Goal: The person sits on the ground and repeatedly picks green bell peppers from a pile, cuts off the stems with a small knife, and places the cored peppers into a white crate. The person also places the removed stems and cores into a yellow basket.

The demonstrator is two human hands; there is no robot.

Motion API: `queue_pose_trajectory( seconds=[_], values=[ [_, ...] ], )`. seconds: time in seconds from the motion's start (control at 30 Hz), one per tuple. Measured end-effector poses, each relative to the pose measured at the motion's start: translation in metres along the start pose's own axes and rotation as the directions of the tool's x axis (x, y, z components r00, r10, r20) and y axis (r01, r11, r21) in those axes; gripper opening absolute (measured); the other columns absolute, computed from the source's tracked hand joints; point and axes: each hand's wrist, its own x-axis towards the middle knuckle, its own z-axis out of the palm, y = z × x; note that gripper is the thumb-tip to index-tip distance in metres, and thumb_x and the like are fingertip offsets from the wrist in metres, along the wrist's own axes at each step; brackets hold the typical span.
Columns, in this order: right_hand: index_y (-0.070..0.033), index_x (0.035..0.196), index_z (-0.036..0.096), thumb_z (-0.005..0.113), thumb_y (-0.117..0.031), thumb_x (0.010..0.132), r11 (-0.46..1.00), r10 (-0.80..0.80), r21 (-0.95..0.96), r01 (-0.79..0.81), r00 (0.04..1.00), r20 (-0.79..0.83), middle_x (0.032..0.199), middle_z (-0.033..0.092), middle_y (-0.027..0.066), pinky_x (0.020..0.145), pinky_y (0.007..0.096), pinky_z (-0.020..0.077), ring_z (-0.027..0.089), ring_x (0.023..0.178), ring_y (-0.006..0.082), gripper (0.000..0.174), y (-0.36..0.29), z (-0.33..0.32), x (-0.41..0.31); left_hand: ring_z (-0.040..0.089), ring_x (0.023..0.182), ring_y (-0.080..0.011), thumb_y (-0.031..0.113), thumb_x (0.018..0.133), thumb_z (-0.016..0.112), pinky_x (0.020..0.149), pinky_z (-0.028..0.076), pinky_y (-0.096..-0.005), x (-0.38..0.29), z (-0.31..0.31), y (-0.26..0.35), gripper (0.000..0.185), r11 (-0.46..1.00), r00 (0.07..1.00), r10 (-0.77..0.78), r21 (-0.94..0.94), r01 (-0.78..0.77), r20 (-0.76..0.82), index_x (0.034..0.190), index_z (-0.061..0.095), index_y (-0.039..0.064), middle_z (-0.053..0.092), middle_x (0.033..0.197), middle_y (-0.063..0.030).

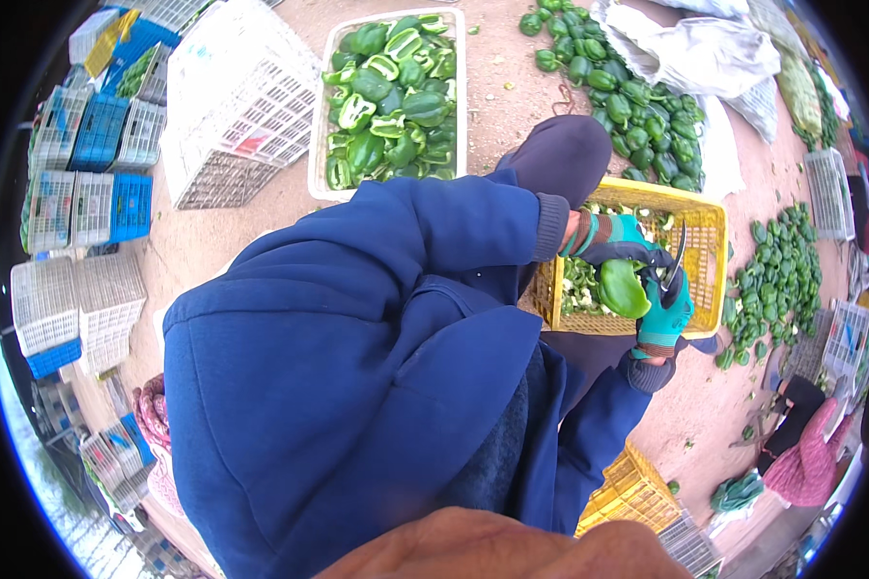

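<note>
My left hand (pixel 618 240), in a teal glove with dark coated fingers, grips a green bell pepper piece (pixel 623 288) over the yellow plastic crate (pixel 711 253). My right hand (pixel 666 310), gloved the same way, is closed on the dark handle of a small curved knife (pixel 677 257) whose blade points up and away from the pepper. Both hands nearly touch, and the fingers partly hide each other. Inside the crate lie pale pepper cores and green scraps (pixel 581 289). The crate stands between my knees.
A white tub (pixel 460 94) of cut peppers stands near my left knee. Whole peppers lie in heaps (pixel 641 123) beyond the crate, beside white sacks (pixel 717 54). Stacked crates (pixel 261 87) stand farther left, yellow crates (pixel 634 492) to my right. Another person in pink (pixel 811 463) is nearby.
</note>
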Motion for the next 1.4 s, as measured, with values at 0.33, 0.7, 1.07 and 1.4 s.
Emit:
queue_pose_trajectory(
  seconds=[0.33,0.7,1.07,1.4],
  values=[
    [-0.002,0.111,0.059,0.073,-0.013,0.080,0.788,-0.006,-0.613,-0.053,0.996,-0.093,0.084,0.066,0.0122,0.064,0.0333,0.0519,0.064,0.069,0.0206,0.036,0.048,0.004,0.014,0.059,0.064,-0.0341,0.029,0.090,0.059,0.061,0.049,-0.0413,-0.032,-0.011,-0.006,0.028,0.979,0.988,-0.146,0.137,0.152,-0.053,0.116,0.065,0.024,0.062,0.081,-0.0142],
    [0.006,0.118,0.052,0.063,-0.001,0.081,0.844,0.157,0.496,-0.203,0.978,0.134,0.100,0.062,0.0139,0.058,0.0254,0.0514,0.063,0.073,0.0191,0.039,-0.061,0.081,0.012,0.060,0.074,-0.0100,0.040,0.086,0.068,0.063,0.048,-0.0265,-0.047,-0.085,0.042,0.043,0.551,0.400,-0.827,-0.706,0.444,-0.394,0.091,0.065,-0.002,0.064,0.079,-0.0066],
    [0.001,0.103,0.064,0.075,-0.013,0.079,0.935,-0.300,0.282,0.217,0.907,0.297,0.086,0.067,0.0124,0.064,0.0305,0.0529,0.065,0.072,0.0172,0.031,-0.108,0.228,0.053,0.060,0.086,-0.0178,0.027,0.089,0.065,0.073,0.049,-0.0307,-0.267,-0.202,0.000,0.033,0.547,-0.030,-0.744,-0.634,0.546,-0.668,0.114,0.060,0.005,0.063,0.100,-0.0089],
    [0.001,0.118,0.056,0.066,-0.003,0.084,0.792,0.266,0.558,-0.248,0.963,0.050,0.082,0.061,0.0068,0.046,0.0234,0.0463,0.058,0.057,0.0111,0.035,-0.053,0.134,0.093,0.061,0.089,-0.0221,0.024,0.080,0.076,0.076,0.049,-0.0342,-0.220,-0.181,-0.089,0.034,0.593,0.207,-0.549,-0.203,0.779,-0.810,0.106,0.064,0.005,0.065,0.099,-0.0114]
  ],
)
